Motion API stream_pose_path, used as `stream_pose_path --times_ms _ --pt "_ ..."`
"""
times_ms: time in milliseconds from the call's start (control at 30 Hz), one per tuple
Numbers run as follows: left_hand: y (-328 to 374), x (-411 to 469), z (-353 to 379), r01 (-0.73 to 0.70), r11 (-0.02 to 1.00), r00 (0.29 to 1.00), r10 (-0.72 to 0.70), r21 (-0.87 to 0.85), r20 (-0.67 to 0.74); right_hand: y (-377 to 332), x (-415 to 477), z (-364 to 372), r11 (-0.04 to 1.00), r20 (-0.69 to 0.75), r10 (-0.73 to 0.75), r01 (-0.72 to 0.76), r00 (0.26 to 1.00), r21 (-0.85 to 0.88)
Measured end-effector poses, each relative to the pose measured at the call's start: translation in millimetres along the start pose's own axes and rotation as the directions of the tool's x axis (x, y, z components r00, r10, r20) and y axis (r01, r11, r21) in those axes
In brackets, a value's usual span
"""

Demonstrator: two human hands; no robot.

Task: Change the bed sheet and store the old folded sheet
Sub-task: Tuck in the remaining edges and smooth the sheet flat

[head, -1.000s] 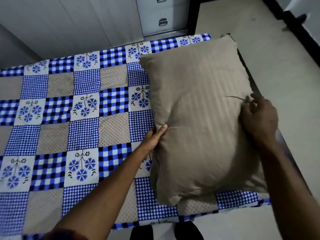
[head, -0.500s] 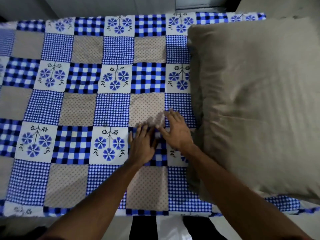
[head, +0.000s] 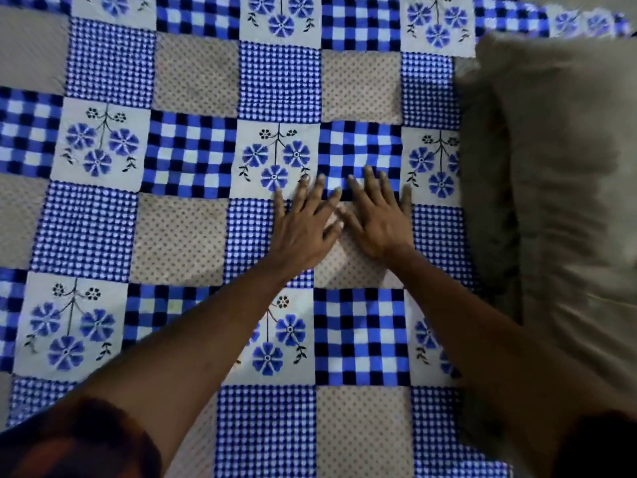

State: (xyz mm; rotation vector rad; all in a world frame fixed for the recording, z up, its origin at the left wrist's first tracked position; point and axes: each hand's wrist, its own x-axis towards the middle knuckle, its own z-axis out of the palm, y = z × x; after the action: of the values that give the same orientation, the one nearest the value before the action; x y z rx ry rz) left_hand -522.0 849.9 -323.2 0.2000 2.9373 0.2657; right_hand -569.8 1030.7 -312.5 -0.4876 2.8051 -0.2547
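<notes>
Patchwork-print bed sheet (head: 193, 160) lay spread flat over the bed, running from the left edge of the view to under the pillow. Its squares alternated between bold blue-and-white gingham, fine blue checks, beige with small dots, and pale squares with three blue flowers.

Near the middle, both hands lay palm-down on the sheet, fingers straight and spread, gripping nothing. The left hand (head: 303, 232) covered a fine-check square. The right hand (head: 377, 222) lay just beside it on a dotted beige square, fingertips reaching the gingham above. Their thumbs were close together, and contact could not be told.

Near the right hand, a plump beige pillow (head: 568, 188), creased and faintly striped, lay on the sheet.
</notes>
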Motion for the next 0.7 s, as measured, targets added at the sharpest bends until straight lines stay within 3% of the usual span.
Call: stream_pose_path --times_ms 300,700 --pt "-30.5 90.8 -18.6 0.144 0.990 0.987 -0.144 -0.006 -0.072 8.9 109.6 -24.8 1.000 -0.005 -0.024 0.024 1.000 0.014" --pt "-72.1 232.4 -50.5 0.315 0.949 0.946 -0.311 0.031 -0.092 16.4 255.1 -51.8 0.999 -0.137 0.031 -0.036 0.990 -0.028"
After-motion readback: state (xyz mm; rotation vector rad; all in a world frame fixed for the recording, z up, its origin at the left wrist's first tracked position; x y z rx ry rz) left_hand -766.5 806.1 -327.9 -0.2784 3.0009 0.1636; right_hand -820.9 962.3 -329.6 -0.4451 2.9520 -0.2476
